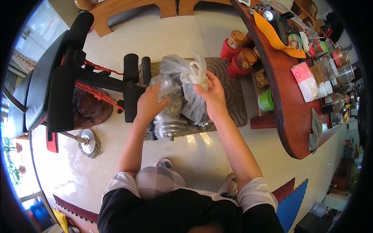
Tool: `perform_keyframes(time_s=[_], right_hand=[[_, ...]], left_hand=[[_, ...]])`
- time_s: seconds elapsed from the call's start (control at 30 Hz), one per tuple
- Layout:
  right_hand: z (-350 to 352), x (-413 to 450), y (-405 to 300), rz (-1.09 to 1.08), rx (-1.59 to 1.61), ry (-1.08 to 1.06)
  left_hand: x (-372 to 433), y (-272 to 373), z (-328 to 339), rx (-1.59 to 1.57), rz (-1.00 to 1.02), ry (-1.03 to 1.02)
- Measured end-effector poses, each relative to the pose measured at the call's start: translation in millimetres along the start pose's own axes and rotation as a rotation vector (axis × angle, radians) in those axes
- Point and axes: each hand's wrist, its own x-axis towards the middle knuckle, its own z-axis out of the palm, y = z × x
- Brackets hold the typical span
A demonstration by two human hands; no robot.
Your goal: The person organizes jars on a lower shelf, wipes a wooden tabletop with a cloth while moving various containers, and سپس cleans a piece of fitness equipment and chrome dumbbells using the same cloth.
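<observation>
In front of me hangs a clear plastic bag with a bulky twisted knot at its top. My right hand grips the knotted part between thumb and fingers. At the bag's left side, over crumpled clear plastic, is my left hand, its thumb spread from its fingers; whether it touches the plastic is hard to tell. Chrome dumbbell plates with a threaded bar end show below the plastic. A second threaded end is to their right. What the plastic contains is unclear.
A brown patterned mat lies underneath. To the left stands a black padded exercise bench, with a mop by it. On the right, a red-brown wooden table carries jars and a tissue pack. Red containers are beside it.
</observation>
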Motion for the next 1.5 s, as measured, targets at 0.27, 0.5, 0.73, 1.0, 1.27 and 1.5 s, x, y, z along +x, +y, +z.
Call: perform_keyframes(time_s=[0.27, 0.5, 0.73, 1.0, 1.27, 1.5], right_hand=[[-12, -9, 5, -0.040, -0.259, -0.031], [1, -16, -24, -0.555, -0.964, 0.102], [-5, -21, -28, -0.673, -1.082, 0.077], [-16, -28, -25, -0.591, -1.017, 0.057], [-14, -37, -37, -0.668, -0.998, -0.253], [-28, -38, -41, -0.568, -0.904, -0.043]], left_hand=[[16, 45, -20, -0.341, 0.413, 0.416], [40, 59, -18, -0.499, 0.394, 0.195], [45, 50, 4, -0.539, 0.322, 0.287], [43, 25, 6, -0.527, 0.423, 0.157], [38, 68, -24, -0.171, 0.870, -0.082], [38, 30, 23, -0.254, 0.624, 0.006]])
